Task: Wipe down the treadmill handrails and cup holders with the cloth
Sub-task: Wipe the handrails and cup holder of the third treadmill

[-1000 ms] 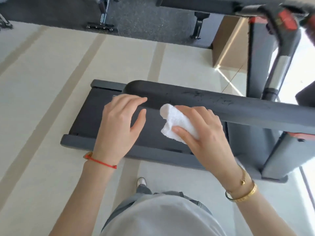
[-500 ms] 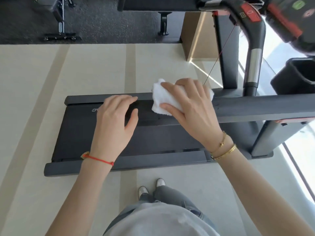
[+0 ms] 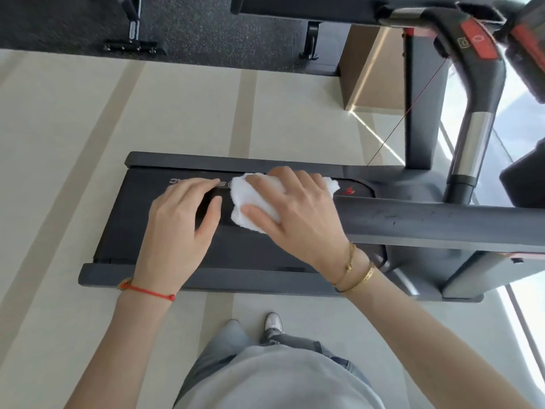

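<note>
The treadmill's near handrail [image 3: 427, 222] is a dark grey padded bar running in from the right. My right hand [image 3: 300, 214] grips a white cloth [image 3: 250, 193] wrapped over the rail near its free end, with the thumb on the near side and the fingers over the top. My left hand [image 3: 177, 228] rests on the rail's end just left of the cloth, fingers fairly straight. A dark cup holder [image 3: 522, 178] shows at the right edge. The far handrail [image 3: 474, 143] has a silver section.
Below the hands lies the black treadmill belt [image 3: 141, 219] with its grey side rail [image 3: 206, 278]. My feet [image 3: 272, 323] stand beside it. The console [image 3: 477, 42] is at the top right, with a wooden box [image 3: 374, 69] to its left and gym equipment [image 3: 132, 45] at the top left.
My right hand has brought the cloth from the rail's near side up over its top and slid it left, close to my left hand. The left hand stays on the rail's end.
</note>
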The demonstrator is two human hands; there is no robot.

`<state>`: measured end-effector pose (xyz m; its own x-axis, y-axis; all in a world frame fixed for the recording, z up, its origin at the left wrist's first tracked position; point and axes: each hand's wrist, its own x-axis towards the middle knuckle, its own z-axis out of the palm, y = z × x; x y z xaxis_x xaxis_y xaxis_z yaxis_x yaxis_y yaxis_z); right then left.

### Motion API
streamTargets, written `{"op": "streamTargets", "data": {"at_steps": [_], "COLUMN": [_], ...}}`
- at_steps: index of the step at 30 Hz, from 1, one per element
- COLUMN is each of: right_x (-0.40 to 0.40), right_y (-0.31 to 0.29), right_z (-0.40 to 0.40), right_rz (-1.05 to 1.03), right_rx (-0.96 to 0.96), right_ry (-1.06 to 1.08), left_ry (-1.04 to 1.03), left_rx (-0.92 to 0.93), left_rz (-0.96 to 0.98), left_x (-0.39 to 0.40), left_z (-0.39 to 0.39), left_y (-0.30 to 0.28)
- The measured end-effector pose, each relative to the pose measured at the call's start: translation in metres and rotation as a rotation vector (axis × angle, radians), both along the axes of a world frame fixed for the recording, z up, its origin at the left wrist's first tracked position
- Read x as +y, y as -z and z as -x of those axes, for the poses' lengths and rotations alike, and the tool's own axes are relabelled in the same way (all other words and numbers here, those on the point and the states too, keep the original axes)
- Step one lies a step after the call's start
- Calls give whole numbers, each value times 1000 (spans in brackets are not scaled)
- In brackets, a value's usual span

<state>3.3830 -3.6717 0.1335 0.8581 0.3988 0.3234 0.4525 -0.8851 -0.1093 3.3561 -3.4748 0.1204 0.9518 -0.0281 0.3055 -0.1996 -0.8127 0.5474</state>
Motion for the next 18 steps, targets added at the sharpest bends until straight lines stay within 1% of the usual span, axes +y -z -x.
{"op": "streamTargets", "data": {"at_steps": [2, 4, 7, 9, 11, 13, 16, 18], "right_x": [-3, -24, -51, -35, 5, 40, 31, 7], "right_y": [4, 8, 10, 9, 11, 13, 15, 14], "right_z": [3, 12, 20, 18, 13, 13, 17, 21], "right_rz": [-17, -42, -76, -94, -83, -87, -79, -81], "right_rx": [-52, -115, -151, -187, -192, -185, -216, -222], "right_ry": [-7, 13, 181, 283, 271, 191, 119, 214], "left_ry": [0, 25, 77, 119, 159, 194, 226, 247], "left_rx": [24, 40, 44, 41, 41, 48, 48, 53], "left_rz": [26, 56, 67, 76, 86, 89, 85, 77], "left_x": [4, 8, 14, 18, 24, 30, 35, 38], "left_z": [1, -1, -2, -4, -5, -7, -9, -10], "left_y": [-1, -2, -1, -1, 1, 2, 4, 5]}}
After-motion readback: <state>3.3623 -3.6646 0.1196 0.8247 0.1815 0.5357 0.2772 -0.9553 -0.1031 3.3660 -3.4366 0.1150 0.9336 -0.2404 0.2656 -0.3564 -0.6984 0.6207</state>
